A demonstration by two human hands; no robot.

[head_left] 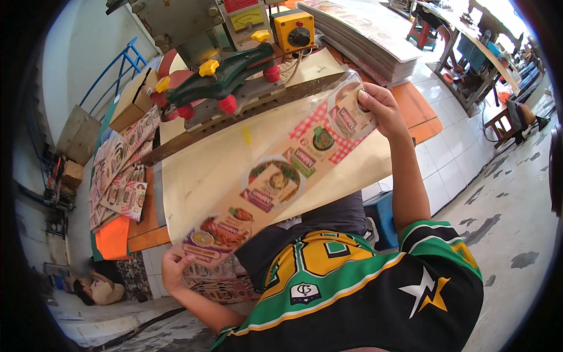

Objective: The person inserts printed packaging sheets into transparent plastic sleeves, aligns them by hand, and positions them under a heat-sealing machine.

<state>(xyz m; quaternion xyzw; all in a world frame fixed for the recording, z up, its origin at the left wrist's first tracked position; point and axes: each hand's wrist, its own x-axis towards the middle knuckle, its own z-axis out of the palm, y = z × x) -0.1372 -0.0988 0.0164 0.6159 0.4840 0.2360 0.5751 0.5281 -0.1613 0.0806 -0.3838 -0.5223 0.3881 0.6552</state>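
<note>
Printed strip [274, 180] held slantwise over the pale sheet [202, 170].
Its long axis runs from the left grip [174, 270], pinched on the near end, to the right grip [381, 111], clamped on the far end, nearer the green bar [226, 78].

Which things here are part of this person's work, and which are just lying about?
Likely in the job:
- strip, held by left hand and right hand
- cream sheet beneath
- machine
- strip pile

Probably just lying about:
- carton
- orange sheet
- blue object
</note>
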